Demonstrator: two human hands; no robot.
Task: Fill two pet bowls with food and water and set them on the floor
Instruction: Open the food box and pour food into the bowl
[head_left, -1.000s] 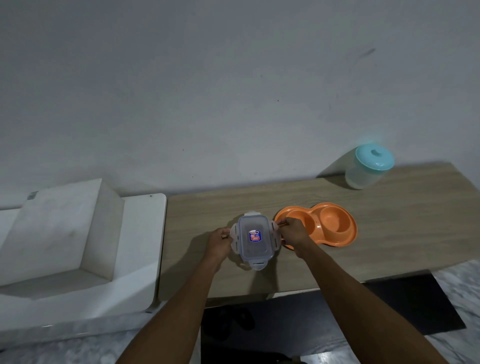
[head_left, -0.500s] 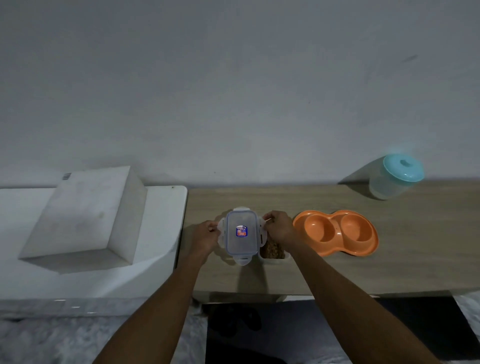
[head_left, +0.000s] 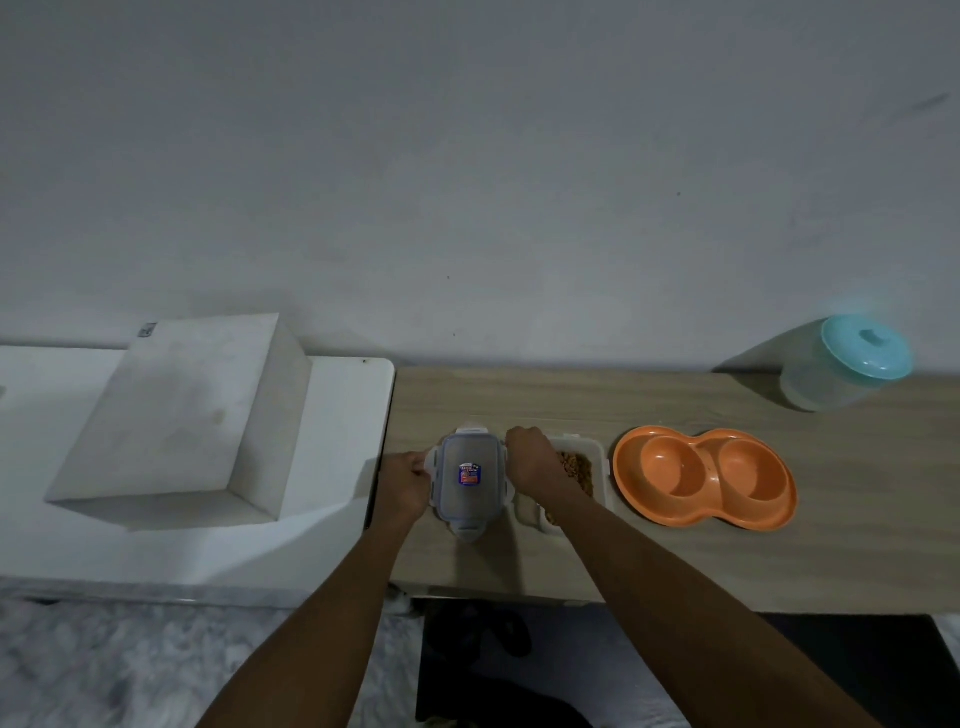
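The left hand (head_left: 408, 486) and right hand (head_left: 532, 460) pinch a clip-lock lid (head_left: 469, 480) by its sides, just left of the open container (head_left: 600, 457) of brown kibble (head_left: 576, 470). The orange double bowl (head_left: 704, 475) beside it sits empty on the wooden table (head_left: 519, 400). What the teal-lidded tub (head_left: 831, 379) holds is unclear.

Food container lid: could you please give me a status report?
Left hand, right hand gripping lid by its sides. Food container open, kibble visible. Orange double bowl empty, unobstructed.

You face a plain grey wall (head_left: 467, 156) at 12 o'clock. At 9 o'clock a white block (head_left: 171, 415) sits on a white ledge (head_left: 345, 410); a wooden counter (head_left: 753, 566) runs toward 3 o'clock. Marbled floor (head_left: 104, 670) lies at 7 o'clock.
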